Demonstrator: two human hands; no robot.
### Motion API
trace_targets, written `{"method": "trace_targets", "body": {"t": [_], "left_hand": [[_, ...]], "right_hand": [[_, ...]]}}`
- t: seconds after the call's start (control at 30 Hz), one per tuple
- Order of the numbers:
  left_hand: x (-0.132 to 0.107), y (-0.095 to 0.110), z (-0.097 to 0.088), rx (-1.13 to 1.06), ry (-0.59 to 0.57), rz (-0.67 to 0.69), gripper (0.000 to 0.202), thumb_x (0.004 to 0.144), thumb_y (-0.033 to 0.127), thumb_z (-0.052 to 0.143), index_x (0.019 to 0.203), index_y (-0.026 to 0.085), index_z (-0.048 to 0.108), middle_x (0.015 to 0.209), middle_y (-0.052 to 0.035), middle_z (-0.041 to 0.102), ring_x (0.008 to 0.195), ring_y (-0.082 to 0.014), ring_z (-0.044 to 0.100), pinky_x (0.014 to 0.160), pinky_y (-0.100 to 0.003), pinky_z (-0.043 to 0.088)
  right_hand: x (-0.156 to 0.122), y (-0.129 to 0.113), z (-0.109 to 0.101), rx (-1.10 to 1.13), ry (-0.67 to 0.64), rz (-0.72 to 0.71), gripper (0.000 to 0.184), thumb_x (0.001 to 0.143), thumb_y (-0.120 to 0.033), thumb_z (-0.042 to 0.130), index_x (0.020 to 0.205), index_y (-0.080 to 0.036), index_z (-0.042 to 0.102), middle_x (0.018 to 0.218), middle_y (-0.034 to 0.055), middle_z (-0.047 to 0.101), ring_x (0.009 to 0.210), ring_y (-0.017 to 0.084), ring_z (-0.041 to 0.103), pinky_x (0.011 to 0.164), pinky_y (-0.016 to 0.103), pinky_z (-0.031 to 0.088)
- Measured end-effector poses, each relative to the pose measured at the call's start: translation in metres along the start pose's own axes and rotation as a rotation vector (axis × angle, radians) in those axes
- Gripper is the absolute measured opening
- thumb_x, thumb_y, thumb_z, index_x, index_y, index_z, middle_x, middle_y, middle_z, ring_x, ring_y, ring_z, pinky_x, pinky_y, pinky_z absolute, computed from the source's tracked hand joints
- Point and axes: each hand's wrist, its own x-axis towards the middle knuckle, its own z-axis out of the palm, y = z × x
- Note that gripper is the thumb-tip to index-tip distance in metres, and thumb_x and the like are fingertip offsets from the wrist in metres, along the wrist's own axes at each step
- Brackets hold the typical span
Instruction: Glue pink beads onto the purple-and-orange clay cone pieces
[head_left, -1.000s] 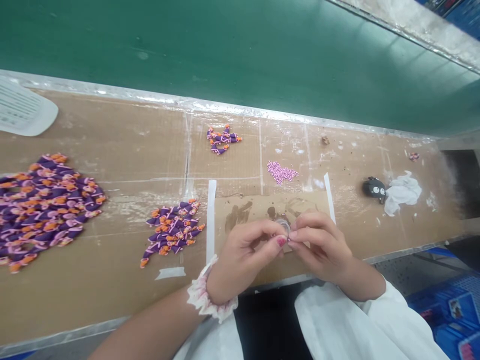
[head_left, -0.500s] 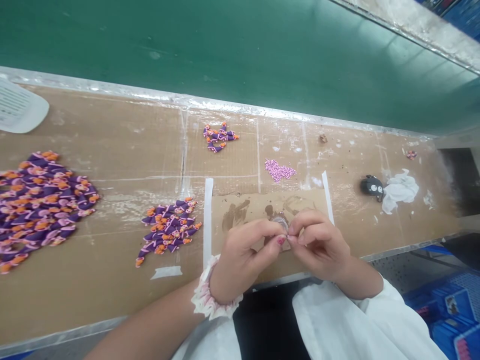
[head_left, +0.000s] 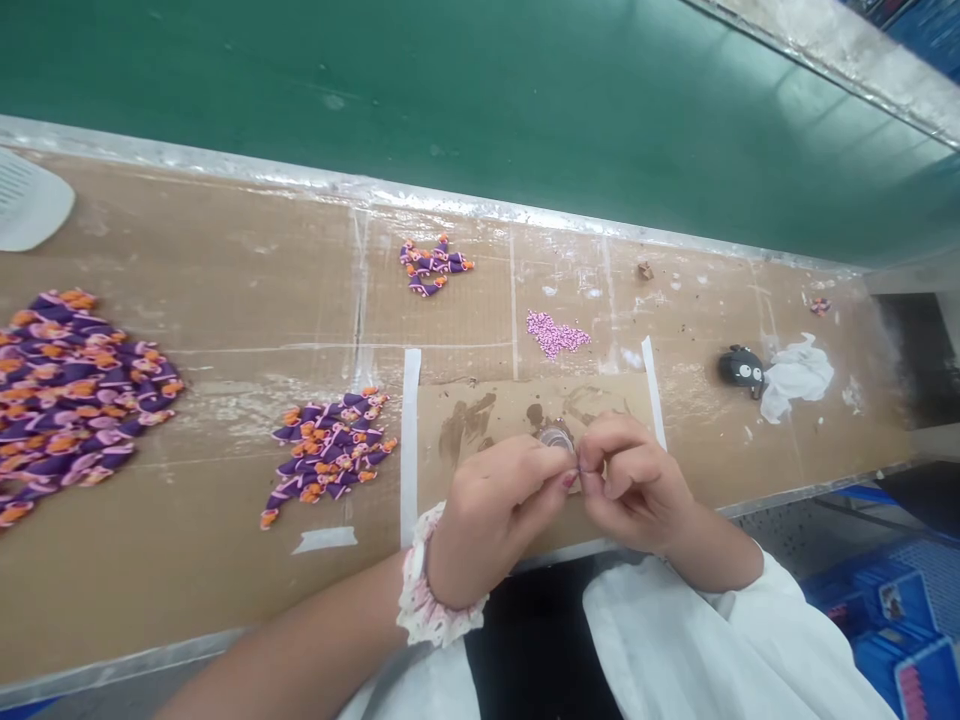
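The person's left hand (head_left: 499, 515) and right hand (head_left: 634, 490) pinched a tiny thing (head_left: 578, 467), too small to name, between their fingertips. Just past them sat a round clear thing (head_left: 556, 437) on stained cardboard (head_left: 510, 405). Purple and orange pieces (head_left: 330, 447) lay to the left. Farther away was a pile of little pink bits (head_left: 556, 335).

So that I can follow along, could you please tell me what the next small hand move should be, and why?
I would perhaps ease the right hand slightly back while the left hand holds its pinch, to check the tiny item: both hands meet around it and hide most of it, so its form cannot be made out.
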Motion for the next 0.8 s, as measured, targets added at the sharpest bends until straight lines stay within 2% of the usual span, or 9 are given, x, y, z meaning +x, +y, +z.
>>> {"method": "trace_targets", "body": {"t": [0.33,0.57,0.67,0.8], "left_hand": [[-0.003,-0.004,0.002,-0.04,0.013,0.027,0.01,0.089,0.01,0.054,0.089,0.019,0.059,0.073,-0.0001,0.064,0.064,-0.0102,0.06,0.061,-0.019,0.049],[-0.005,-0.004,0.002,0.05,0.032,0.092,0.013,0.089,0.01,0.053,0.094,0.02,0.059,0.079,-0.0046,0.066,0.071,-0.0147,0.062,0.066,-0.025,0.053],[-0.001,-0.005,-0.001,0.118,0.026,0.161,0.013,0.089,0.008,0.052,0.094,0.019,0.059,0.076,-0.0051,0.066,0.069,-0.0154,0.062,0.062,-0.026,0.052],[0.008,-0.007,-0.009,0.221,-0.049,0.305,0.015,0.087,0.005,0.055,0.091,0.019,0.061,0.066,-0.0034,0.064,0.066,-0.0171,0.063,0.061,-0.028,0.051]], "right_hand": [[0.001,-0.001,-0.002,0.047,-0.016,0.02,0.032,0.075,0.005,0.052,0.082,-0.023,0.037,0.08,-0.0012,0.048,0.066,0.009,0.054,0.059,0.023,0.049],[0.002,-0.002,-0.003,0.042,-0.021,0.049,0.031,0.076,0.003,0.054,0.082,-0.024,0.04,0.081,-0.0003,0.051,0.064,0.01,0.056,0.057,0.024,0.051],[0.003,-0.002,-0.005,0.033,-0.027,0.06,0.03,0.077,0.003,0.055,0.081,-0.024,0.04,0.079,-0.0006,0.053,0.064,0.01,0.056,0.057,0.024,0.051],[0.003,0.0,-0.008,0.059,-0.053,0.065,0.029,0.078,0.002,0.055,0.08,-0.023,0.041,0.078,-0.0001,0.053,0.066,0.01,0.056,0.057,0.024,0.05]]}}
